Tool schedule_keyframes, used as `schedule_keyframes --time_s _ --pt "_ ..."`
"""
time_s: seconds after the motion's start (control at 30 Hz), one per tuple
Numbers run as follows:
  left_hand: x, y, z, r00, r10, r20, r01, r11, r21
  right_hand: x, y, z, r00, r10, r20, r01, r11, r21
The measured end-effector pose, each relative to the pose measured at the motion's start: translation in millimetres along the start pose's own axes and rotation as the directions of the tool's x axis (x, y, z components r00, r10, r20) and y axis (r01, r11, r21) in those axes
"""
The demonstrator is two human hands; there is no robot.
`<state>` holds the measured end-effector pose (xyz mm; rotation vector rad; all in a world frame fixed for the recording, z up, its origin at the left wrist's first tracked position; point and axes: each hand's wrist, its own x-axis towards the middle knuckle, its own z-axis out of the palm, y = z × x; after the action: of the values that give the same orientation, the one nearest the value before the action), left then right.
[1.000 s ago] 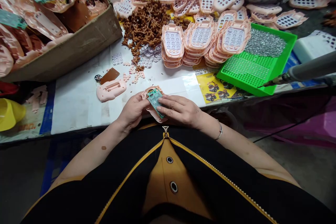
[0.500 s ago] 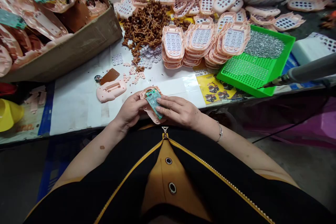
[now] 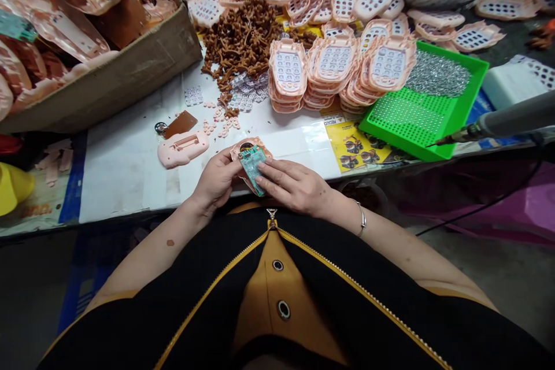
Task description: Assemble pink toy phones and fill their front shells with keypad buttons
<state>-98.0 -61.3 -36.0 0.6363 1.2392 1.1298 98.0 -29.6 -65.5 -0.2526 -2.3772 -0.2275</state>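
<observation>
My left hand (image 3: 217,178) grips the left edge of a pink plastic shell (image 3: 260,143), close to my body at the table's front edge. A green circuit board (image 3: 253,167) lies over the shell, with a dark round part showing at its top end. My right hand (image 3: 295,184) is closed around the right side of the board and shell, fingertips on the board's face. Left of the hands, another pink shell (image 3: 182,149) rests on the table, touching a brown board (image 3: 181,125) with a small round speaker (image 3: 161,128) beside it.
A cardboard box (image 3: 130,78) of shells and boards stands at left. Behind lie brown parts (image 3: 243,34) and stacked keypad shells (image 3: 289,72). A green tray (image 3: 470,92) holds screws (image 3: 442,75); a screwdriver (image 3: 489,124) reaches over it. A yellow container (image 3: 15,188) sits far left.
The circuit board has shifted slightly down and left over the shell, and the round part at its top shows more. Both hands keep nearly the same place.
</observation>
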Motion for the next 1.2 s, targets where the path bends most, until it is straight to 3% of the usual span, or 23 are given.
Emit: schedule_keyframes --time_s 0.43,0.87,1.07,1.2 --pt "0.9 -1.0 -0.8 1.000 0.012 -0.025 -0.011 1.000 0.016 -2.8 -0.5 11.4 0.993 0.066 -0.095 -0.058 0.995 0.087" --pt "5.5 -3.7 -23.4 0.991 0.016 0.135 -0.010 0.999 -0.042 -9.4 -2.7 20.3 0.989 0.087 -0.117 -0.060 0.975 0.214" --pt "5.1 -2.8 -32.3 0.976 -0.050 0.212 0.084 0.985 -0.153 -2.5 -3.4 18.0 0.990 0.073 -0.120 -0.054 0.987 0.154" --pt "4.4 -3.5 -26.1 0.987 -0.057 0.149 0.068 0.995 -0.071 -0.2 -3.2 17.1 0.996 0.054 -0.071 -0.048 0.995 0.084"
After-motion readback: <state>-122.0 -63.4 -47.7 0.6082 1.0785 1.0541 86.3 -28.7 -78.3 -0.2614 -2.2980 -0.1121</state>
